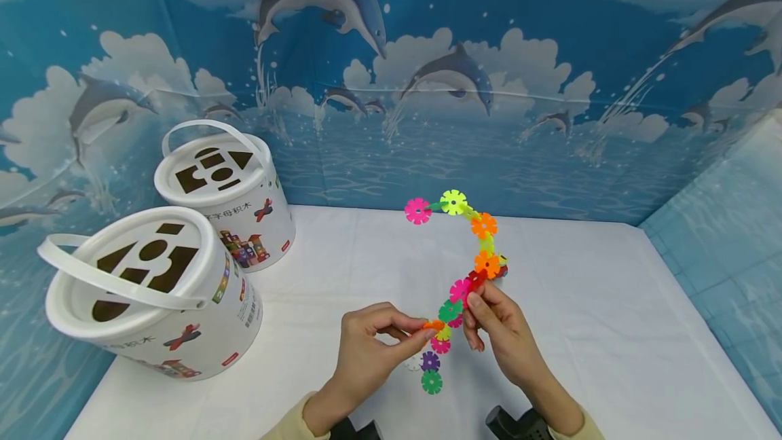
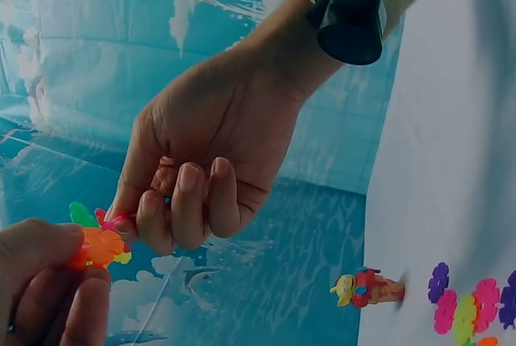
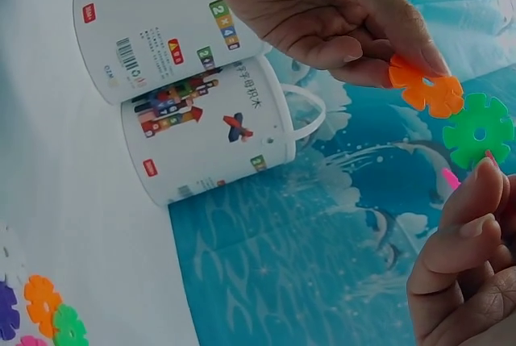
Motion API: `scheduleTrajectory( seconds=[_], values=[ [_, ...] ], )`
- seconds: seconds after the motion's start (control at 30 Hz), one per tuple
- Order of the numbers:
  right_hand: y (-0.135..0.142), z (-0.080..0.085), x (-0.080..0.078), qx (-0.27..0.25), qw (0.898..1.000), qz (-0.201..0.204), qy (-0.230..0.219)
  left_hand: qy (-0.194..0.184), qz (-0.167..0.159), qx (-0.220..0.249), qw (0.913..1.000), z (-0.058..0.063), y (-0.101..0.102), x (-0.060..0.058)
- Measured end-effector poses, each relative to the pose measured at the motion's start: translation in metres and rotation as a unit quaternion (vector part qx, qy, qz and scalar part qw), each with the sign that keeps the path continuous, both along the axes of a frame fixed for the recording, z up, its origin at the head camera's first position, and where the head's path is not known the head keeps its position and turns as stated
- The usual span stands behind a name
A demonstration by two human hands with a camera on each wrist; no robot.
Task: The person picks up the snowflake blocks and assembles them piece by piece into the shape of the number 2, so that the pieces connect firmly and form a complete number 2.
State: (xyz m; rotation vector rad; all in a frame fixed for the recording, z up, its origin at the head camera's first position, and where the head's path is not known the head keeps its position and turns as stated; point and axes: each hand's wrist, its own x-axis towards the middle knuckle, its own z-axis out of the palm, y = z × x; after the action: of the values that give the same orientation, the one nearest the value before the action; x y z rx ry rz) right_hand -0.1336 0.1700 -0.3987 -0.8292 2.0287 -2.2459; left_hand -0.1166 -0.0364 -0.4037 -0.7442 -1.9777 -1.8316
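My left hand (image 1: 374, 343) pinches an orange flower-shaped plastic disc (image 3: 427, 86) between thumb and fingertips. Facing it, my right hand (image 1: 502, 330) grips a small group of the same notched discs by a pink one (image 1: 459, 290). A green disc (image 3: 479, 131) in that group meets the orange disc's edge in the right wrist view. From beyond my right fingers, a curved row of orange, yellow and green discs runs up to a pink disc (image 1: 418, 210) in the head view. Below the hands show a purple disc (image 1: 430, 361) and another green disc (image 1: 431, 381).
Two white lidded buckets, one nearer (image 1: 235, 331) and one farther (image 1: 275, 202), stand at the left, their lids cut with shaped holes. A small red and yellow toy figure (image 2: 363, 288) stands on the white-covered table (image 1: 611, 331). Behind hangs a dolphin-print cloth (image 1: 366, 155).
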Motion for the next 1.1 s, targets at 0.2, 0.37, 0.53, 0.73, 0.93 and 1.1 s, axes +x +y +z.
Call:
scheduleTrajectory(
  seconds=[0.2,0.37,0.53,0.73,0.93,1.1],
  values=[
    [0.0001,-0.0007,-0.0003,0.006,1.000,-0.003,0.030,0.006,0.006,-0.007,0.9999,0.0008,0.0006,0.0015],
    [0.0007,-0.0021,0.0000,0.014,0.998,-0.008,0.053,0.006,0.009,-0.010,0.9999,0.0027,0.0002,0.0019],
    [0.0007,-0.0028,0.0010,0.026,0.997,-0.021,0.070,0.008,0.010,-0.015,0.9998,0.0035,0.0006,0.0024],
    [0.0002,-0.0027,0.0014,0.028,0.997,-0.026,0.074,-0.006,0.007,-0.012,0.9999,0.0029,0.0004,0.0019],
    [0.0001,-0.0022,0.0012,0.024,0.997,-0.021,0.073,-0.127,-0.067,0.041,0.9888,0.0034,-0.0017,0.0009],
    [0.0011,-0.0019,0.0005,0.014,0.998,-0.008,0.059,-0.182,-0.106,0.051,0.9763,0.0054,-0.0033,0.0004]
  ],
)
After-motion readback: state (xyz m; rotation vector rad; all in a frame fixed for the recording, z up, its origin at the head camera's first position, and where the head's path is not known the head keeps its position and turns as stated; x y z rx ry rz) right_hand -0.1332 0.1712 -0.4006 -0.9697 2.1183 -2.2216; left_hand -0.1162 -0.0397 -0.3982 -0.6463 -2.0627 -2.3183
